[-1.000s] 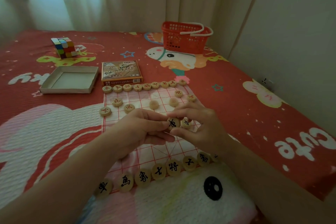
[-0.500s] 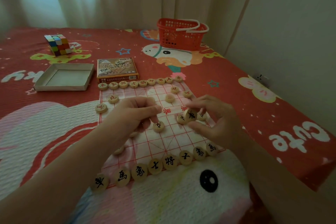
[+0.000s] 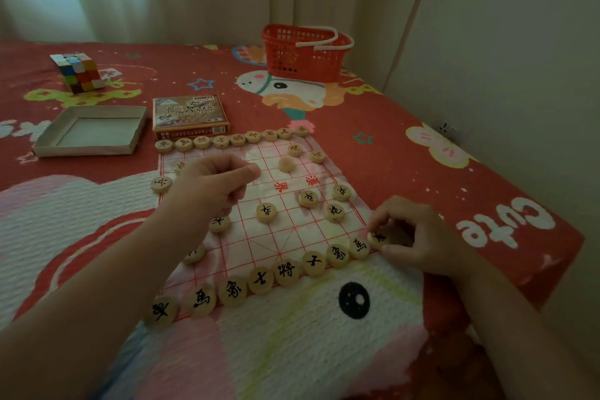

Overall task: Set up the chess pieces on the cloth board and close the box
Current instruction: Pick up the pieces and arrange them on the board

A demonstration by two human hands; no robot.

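At four o'clock on the cloth board (image 3: 292, 231), head view, the right hand (image 3: 422, 237) pinches a chariot piece (image 3: 378, 237) between thumb and fingertips, touching the horse piece (image 3: 358, 247) at its nine o'clock. The left hand (image 3: 211, 185) hovers curled mid-board; I cannot tell whether it holds anything. The box tray (image 3: 84, 149) and lid (image 3: 190, 112) lie apart at eleven o'clock.

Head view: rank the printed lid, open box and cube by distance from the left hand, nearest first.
1. Printed lid, just beyond the left hand, straight ahead.
2. Open box, farther off to the left.
3. Cube, far left, behind the open box.
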